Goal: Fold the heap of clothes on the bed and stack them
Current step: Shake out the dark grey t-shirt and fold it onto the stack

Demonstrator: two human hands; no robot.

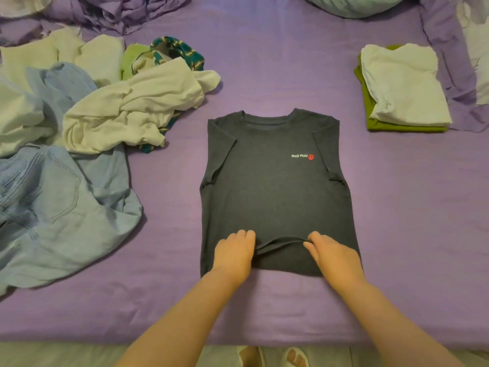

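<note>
Now, left hand (234, 251): knuckles up on the lower part of the dark T-shirt (275, 181), fingers curled into a small ridge of cloth.
Right hand (332, 254): mirrors it, fingers bent and pinching the same ridge near the hem.
T-shirt: flat at mid-bed, collar away from the person, both sleeves already turned in.
Step, likely: lifting the hem to fold it up toward the collar.
Doing it well: raise both pinches together, keep the side edges parallel, land the hem square below the neckline, then smooth.
Folded stack (404, 88): white on green, far right.
Unfolded heap (87, 123): left, jeans and pale tops.
Purple sheet (291, 62): beneath everything.
</note>
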